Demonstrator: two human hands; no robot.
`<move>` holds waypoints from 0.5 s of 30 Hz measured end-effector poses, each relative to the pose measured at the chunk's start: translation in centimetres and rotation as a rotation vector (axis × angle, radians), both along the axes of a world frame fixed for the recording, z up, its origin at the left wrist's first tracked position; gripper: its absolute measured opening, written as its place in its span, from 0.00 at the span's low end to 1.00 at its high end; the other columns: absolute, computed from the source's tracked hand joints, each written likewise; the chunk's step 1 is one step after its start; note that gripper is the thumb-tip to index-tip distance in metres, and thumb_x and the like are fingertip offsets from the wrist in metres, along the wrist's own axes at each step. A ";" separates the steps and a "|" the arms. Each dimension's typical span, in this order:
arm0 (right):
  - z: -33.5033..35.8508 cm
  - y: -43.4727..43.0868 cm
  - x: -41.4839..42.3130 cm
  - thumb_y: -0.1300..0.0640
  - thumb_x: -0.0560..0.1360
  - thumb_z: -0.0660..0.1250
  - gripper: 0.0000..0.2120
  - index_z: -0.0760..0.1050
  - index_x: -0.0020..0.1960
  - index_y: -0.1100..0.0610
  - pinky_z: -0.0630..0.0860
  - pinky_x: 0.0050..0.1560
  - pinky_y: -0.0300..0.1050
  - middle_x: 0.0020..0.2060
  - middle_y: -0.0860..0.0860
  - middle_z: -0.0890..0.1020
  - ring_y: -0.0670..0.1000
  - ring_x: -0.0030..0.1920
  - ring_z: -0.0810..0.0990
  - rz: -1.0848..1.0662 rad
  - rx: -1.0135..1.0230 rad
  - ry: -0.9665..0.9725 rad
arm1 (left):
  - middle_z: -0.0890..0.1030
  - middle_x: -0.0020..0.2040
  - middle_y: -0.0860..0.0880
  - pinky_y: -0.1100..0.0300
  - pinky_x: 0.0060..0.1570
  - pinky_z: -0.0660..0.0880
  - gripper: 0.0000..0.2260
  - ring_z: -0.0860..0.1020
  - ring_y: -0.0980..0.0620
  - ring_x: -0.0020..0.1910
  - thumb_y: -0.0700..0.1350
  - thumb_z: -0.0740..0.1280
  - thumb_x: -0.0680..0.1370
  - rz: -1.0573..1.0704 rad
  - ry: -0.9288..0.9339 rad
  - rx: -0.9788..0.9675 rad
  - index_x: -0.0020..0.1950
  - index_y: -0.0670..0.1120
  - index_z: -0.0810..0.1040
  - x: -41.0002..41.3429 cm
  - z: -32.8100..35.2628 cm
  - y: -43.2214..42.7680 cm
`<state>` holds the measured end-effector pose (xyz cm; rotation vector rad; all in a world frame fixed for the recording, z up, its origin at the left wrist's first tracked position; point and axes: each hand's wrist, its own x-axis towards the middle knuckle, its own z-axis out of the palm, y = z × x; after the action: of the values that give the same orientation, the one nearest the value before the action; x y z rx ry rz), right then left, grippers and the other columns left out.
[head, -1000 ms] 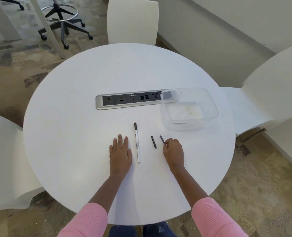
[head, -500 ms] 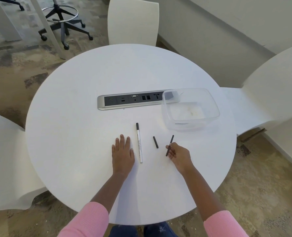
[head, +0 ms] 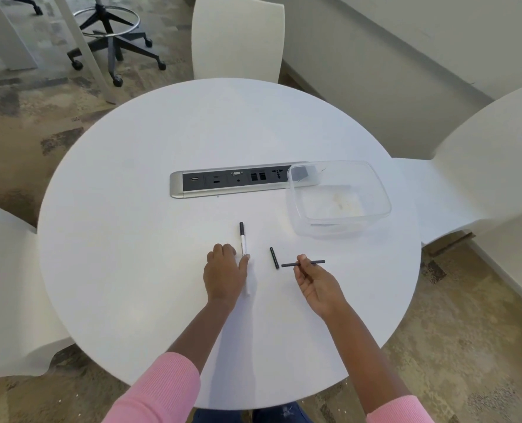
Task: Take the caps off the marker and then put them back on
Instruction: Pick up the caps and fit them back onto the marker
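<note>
A white marker (head: 243,239) with a dark far tip lies on the round white table (head: 149,209), pointing away from me. My left hand (head: 224,274) rests over its near half, fingers curled and thumb pressed across the barrel. My right hand (head: 317,285) pinches a long thin black cap (head: 314,262) and holds it level, crosswise, just above the table. A short black cap (head: 274,257) lies loose on the table between my two hands.
A clear plastic container (head: 383,190) stands at the right, beyond the caps. A grey power strip (head: 232,180) is set into the table's middle. White chairs (head: 238,38) surround the table, and a wheeled stool stands on the carpet at far left.
My right hand picked the long black cap off the table and turned it from upright to crosswise. My left hand went from flat beside the marker to curled onto it.
</note>
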<state>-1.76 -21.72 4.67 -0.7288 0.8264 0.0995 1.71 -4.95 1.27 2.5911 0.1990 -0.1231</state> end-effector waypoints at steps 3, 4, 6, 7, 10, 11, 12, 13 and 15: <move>-0.4 0.0 -0.1 0.65 0.74 0.66 0.06 0.77 0.38 0.62 0.79 0.32 0.33 0.27 0.47 0.84 0.42 0.28 0.81 0.033 -0.033 0.009 | 0.76 0.52 0.44 0.54 0.46 0.72 0.15 0.74 0.45 0.53 0.51 0.63 0.77 0.010 0.061 -0.016 0.52 0.39 0.73 0.2 0.2 -0.6; -0.5 0.0 -0.1 0.64 0.74 0.66 0.06 0.77 0.39 0.62 0.79 0.32 0.33 0.27 0.47 0.84 0.42 0.27 0.80 0.042 -0.036 0.008 | 0.76 0.52 0.43 0.54 0.46 0.72 0.14 0.74 0.45 0.52 0.50 0.62 0.77 0.013 0.078 -0.015 0.52 0.39 0.73 0.3 0.2 -0.8; -0.7 -0.1 -0.2 0.64 0.74 0.66 0.06 0.77 0.39 0.62 0.79 0.32 0.33 0.27 0.46 0.84 0.42 0.27 0.80 0.054 -0.032 0.009 | 0.77 0.51 0.43 0.53 0.45 0.72 0.11 0.75 0.44 0.50 0.47 0.61 0.77 0.024 0.106 -0.015 0.51 0.39 0.73 0.4 0.5 -1.0; -0.8 -0.1 -0.2 0.63 0.74 0.66 0.05 0.77 0.39 0.62 0.79 0.32 0.33 0.27 0.46 0.84 0.42 0.27 0.80 0.060 -0.031 0.011 | 0.78 0.50 0.43 0.54 0.44 0.72 0.11 0.76 0.44 0.49 0.46 0.60 0.77 0.027 0.118 -0.014 0.51 0.39 0.73 0.4 0.6 -1.1; -0.8 -0.1 -0.3 0.62 0.74 0.66 0.06 0.78 0.39 0.62 0.79 0.32 0.33 0.28 0.47 0.84 0.42 0.27 0.80 0.077 -0.034 0.007 | 0.78 0.46 0.43 0.57 0.39 0.69 0.09 0.77 0.43 0.46 0.45 0.59 0.77 0.041 0.155 -0.039 0.48 0.39 0.73 0.6 0.9 -1.3; -0.7 -0.1 -0.3 0.62 0.74 0.66 0.06 0.78 0.39 0.62 0.79 0.31 0.33 0.29 0.47 0.84 0.42 0.27 0.80 0.078 -0.038 0.004 | 0.78 0.43 0.43 0.58 0.38 0.68 0.08 0.77 0.43 0.44 0.45 0.60 0.77 0.061 0.162 -0.071 0.46 0.40 0.72 0.7 1.0 -1.3; -0.7 -0.1 -0.3 0.62 0.74 0.66 0.06 0.78 0.38 0.62 0.79 0.31 0.33 0.29 0.47 0.83 0.42 0.27 0.79 0.080 -0.046 0.000 | 0.77 0.41 0.44 0.58 0.37 0.67 0.07 0.76 0.43 0.42 0.45 0.60 0.77 0.092 0.169 -0.122 0.44 0.41 0.72 0.8 1.1 -1.3; -0.6 -0.2 -0.3 0.62 0.74 0.66 0.07 0.78 0.38 0.62 0.79 0.32 0.33 0.30 0.48 0.83 0.42 0.27 0.79 0.087 -0.059 -0.005 | 0.76 0.40 0.45 0.59 0.37 0.67 0.07 0.75 0.44 0.39 0.45 0.61 0.76 0.134 0.177 -0.191 0.42 0.42 0.71 0.9 1.3 -1.2; -0.2 -0.2 -0.3 0.61 0.74 0.66 0.07 0.78 0.39 0.62 0.79 0.33 0.33 0.30 0.49 0.80 0.42 0.26 0.77 0.125 -0.109 -0.024 | 0.76 0.38 0.46 0.62 0.35 0.67 0.08 0.74 0.47 0.36 0.44 0.62 0.76 0.238 0.199 -0.390 0.39 0.42 0.71 1.4 1.8 -1.0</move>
<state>-2.09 -21.96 4.52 -0.8828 0.7673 0.1580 3.12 -5.92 3.11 2.1483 0.5016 -0.3019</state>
